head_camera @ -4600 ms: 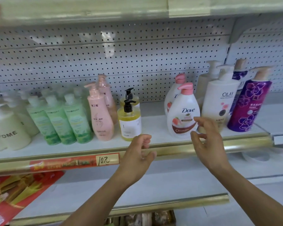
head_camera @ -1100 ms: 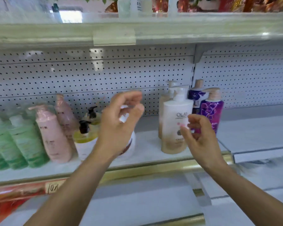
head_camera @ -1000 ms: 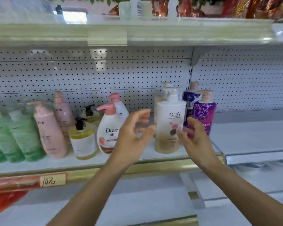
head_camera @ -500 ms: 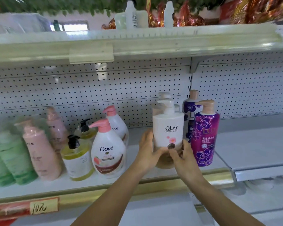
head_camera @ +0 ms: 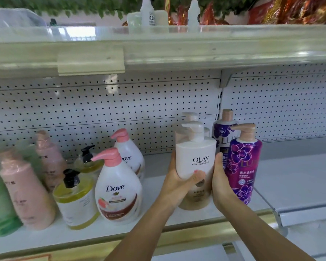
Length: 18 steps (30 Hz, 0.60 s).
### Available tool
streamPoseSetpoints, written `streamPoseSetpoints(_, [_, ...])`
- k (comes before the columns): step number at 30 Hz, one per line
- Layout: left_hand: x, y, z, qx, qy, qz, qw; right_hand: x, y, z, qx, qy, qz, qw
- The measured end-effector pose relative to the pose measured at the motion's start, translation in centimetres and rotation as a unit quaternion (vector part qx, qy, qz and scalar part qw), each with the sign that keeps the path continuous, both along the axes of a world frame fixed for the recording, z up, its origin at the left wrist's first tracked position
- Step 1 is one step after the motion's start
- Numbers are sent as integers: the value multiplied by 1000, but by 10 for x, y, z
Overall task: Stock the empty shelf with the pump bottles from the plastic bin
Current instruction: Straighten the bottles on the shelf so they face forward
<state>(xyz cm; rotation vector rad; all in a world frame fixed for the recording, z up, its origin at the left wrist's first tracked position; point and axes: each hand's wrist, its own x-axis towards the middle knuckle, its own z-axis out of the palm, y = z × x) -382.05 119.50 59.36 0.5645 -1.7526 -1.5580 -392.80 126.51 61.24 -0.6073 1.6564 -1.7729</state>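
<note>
- Both hands clasp the Olay bottle (head_camera: pixel 196 157): the left hand (head_camera: pixel 179 178) wraps its 9 o'clock side, thumb across the label, and the right hand (head_camera: pixel 221 185) curls round its 3 o'clock side. The bottle is upright near the shelf (head_camera: pixel 196 219) front.
- Likely risk: the right hand touches the purple bottle (head_camera: pixel 243 162) at 3 o'clock, so a sideways nudge could topple it.
- Pushing toward 12 o'clock could knock the second Olay bottle (head_camera: pixel 189 115) behind.
- The hands hide whether the base rests on the shelf.
- The pink bottles (head_camera: pixel 26 194) at 9 o'clock are blurred, and the plastic bin is out of view.
</note>
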Motion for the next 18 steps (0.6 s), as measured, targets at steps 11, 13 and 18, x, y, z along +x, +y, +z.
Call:
streamPoseSetpoints(11, [23,-13,0,9,-20,89,996,16,-17,-7,10,10,80,997])
streamPoseSetpoints(13, [30,-17,1,11,-16,102,995,25,-23,-7,10,21,103,994])
streamPoseSetpoints(18, [40,-16,6,9,0,127,992,32,-38,-9,1,20,103,995])
